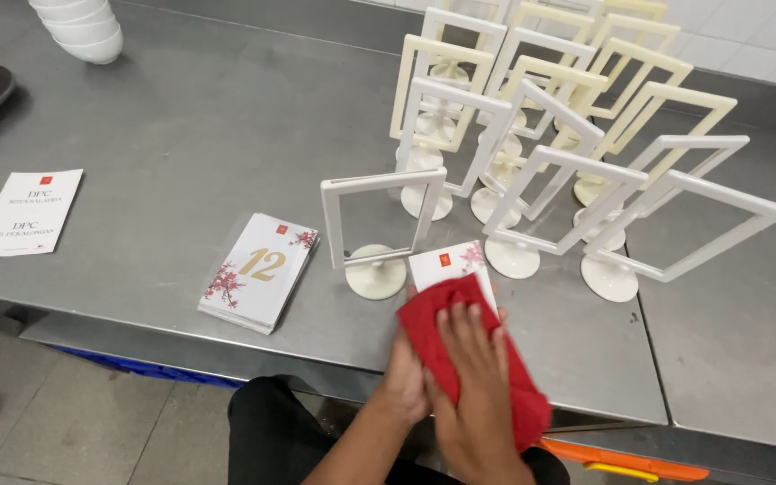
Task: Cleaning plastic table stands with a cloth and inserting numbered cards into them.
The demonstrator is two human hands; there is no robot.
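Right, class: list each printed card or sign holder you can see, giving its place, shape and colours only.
White rectangular sheet with a small red mark: far left of the steel table.
Stack of white cards with red blossoms and gold numerals: table front.
White card with red corner mark: under the red cloth, held by both hands.
Empty white and cream frame stands: upright, behind.

Even, diffuse overhead lighting; image sharp with mild edge distortion.
The steel table [181, 135] shows a soft, broad sheen without hard glare. The white frame stands [532, 153] cast faint, short shadows. The hands and red cloth [473, 359] show slight motion blur. Straight table edges lean and bow slightly toward the frame borders.
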